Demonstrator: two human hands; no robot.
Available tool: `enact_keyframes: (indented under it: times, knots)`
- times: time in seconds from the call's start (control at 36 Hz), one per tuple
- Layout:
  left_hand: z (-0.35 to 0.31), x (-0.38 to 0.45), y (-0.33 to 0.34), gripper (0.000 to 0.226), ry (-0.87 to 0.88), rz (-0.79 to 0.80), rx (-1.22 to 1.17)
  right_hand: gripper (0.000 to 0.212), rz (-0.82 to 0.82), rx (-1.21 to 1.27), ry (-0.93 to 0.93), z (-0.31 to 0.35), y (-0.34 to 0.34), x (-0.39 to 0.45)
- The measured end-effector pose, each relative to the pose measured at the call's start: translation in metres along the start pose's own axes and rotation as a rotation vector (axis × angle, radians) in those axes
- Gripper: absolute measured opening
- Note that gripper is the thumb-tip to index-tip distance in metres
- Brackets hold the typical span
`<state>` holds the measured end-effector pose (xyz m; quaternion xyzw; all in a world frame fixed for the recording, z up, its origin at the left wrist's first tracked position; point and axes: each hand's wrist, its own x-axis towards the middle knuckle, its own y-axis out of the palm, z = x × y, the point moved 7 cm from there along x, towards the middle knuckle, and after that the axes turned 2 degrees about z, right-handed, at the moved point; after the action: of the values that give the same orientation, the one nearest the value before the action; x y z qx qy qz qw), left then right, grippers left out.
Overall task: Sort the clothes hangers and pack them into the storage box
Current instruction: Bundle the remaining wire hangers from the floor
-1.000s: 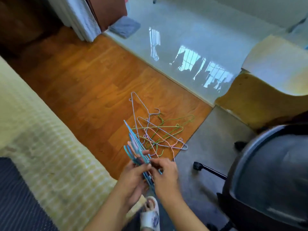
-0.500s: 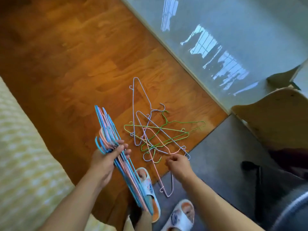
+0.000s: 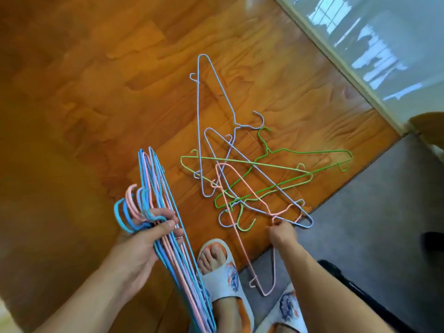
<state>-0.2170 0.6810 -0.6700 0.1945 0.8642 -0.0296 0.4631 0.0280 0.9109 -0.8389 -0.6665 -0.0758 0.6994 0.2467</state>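
My left hand [image 3: 146, 239] grips a stacked bundle of blue and pink wire hangers [image 3: 165, 227] by their necks, hooks pointing left. On the wooden floor lies a tangled pile of loose hangers: a lilac hanger [image 3: 211, 92] farthest away, green hangers [image 3: 283, 164] across the middle, another lilac one beneath. My right hand [image 3: 281, 233] pinches the neck of a pink hanger [image 3: 237, 227] at the near edge of the pile. No storage box shows in this view.
My two feet in white printed slippers [image 3: 223, 272] stand just below the pile. A grey mat [image 3: 360, 224] covers the floor at right. A glossy pale floor [image 3: 396, 44] begins past a threshold strip at top right. A dark object sits at the right edge.
The camera tilted down and closer. My right hand left the bundle, reached to the floor pile and closed on the pink hanger. My left hand keeps the bundle, shifted left.
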Motion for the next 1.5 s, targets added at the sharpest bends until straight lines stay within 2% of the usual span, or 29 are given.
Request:
enact_keyframes:
  times: [0.06, 0.14, 0.22, 0.31, 0.39, 0.53, 0.61, 0.69, 0.83, 0.94, 0.97, 1.03, 1.08, 1.17, 1.25, 1.31, 1.39, 1.5]
  knots:
    - [-0.001, 0.000, -0.004, 0.013, 0.005, -0.049, -0.004, 0.011, 0.020, 0.013, -0.026, 0.002, 0.008, 0.002]
    - [-0.004, -0.012, -0.003, 0.019, -0.003, -0.106, -0.034, 0.010, 0.127, -0.039, -0.070, 0.000, 0.021, -0.017]
    - [-0.013, -0.027, 0.000, 0.015, 0.026, -0.118, -0.056, 0.031, 0.203, -0.116, -0.071, -0.006, 0.030, -0.030]
    - [-0.024, -0.034, 0.007, 0.015, 0.045, -0.111, -0.074, 0.047, 0.184, -0.114, -0.070, 0.000, 0.026, -0.034]
    - [-0.024, -0.026, 0.004, 0.018, 0.064, -0.135, -0.063, 0.045, 0.095, -0.095, -0.100, 0.012, 0.023, -0.020]
    - [-0.013, -0.009, -0.006, 0.023, 0.100, -0.173, -0.035, 0.028, -0.009, -0.017, -0.064, 0.004, 0.031, 0.028]
    - [-0.008, -0.008, -0.013, 0.026, 0.097, -0.183, -0.026, 0.009, 0.015, -0.047, -0.234, 0.006, 0.045, 0.033]
    - [-0.007, -0.018, -0.016, 0.034, 0.099, -0.211, -0.037, 0.010, -0.010, -0.148, -0.427, 0.009, 0.049, 0.004]
    - [-0.016, -0.047, 0.002, 0.033, 0.051, -0.224, -0.051, 0.018, -0.065, -0.143, -0.676, 0.025, 0.011, -0.078]
    - [-0.050, -0.071, 0.019, 0.018, 0.064, -0.204, -0.049, 0.021, -0.229, -0.154, -0.948, 0.083, -0.048, -0.145]
    - [-0.062, -0.074, 0.021, 0.014, 0.077, -0.193, -0.042, 0.016, -0.264, -0.190, -1.010, 0.101, -0.063, -0.158]
    - [-0.083, -0.077, 0.023, 0.011, 0.092, -0.175, -0.025, 0.019, -0.336, -0.325, -1.144, 0.136, -0.094, -0.178]
    - [-0.104, -0.080, 0.023, 0.013, 0.100, -0.171, -0.003, 0.008, -0.384, -0.490, -1.235, 0.164, -0.121, -0.188]
    - [-0.133, -0.085, 0.024, 0.012, 0.089, -0.128, 0.013, 0.027, -0.418, -0.709, -1.283, 0.200, -0.159, -0.202]
    - [-0.162, -0.097, 0.027, 0.009, 0.078, -0.045, 0.034, 0.037, -0.364, -0.785, -1.415, 0.236, -0.185, -0.237]
    - [-0.173, -0.102, 0.030, 0.025, 0.066, 0.023, 0.045, 0.035, -0.296, -0.811, -1.535, 0.258, -0.187, -0.264]
    - [-0.185, -0.110, 0.035, 0.033, 0.040, 0.076, 0.022, 0.021, -0.212, -0.827, -1.705, 0.286, -0.162, -0.316]
    - [-0.192, -0.116, 0.044, 0.035, 0.055, 0.123, -0.003, 0.024, -0.131, -0.743, -1.850, 0.310, -0.109, -0.371]
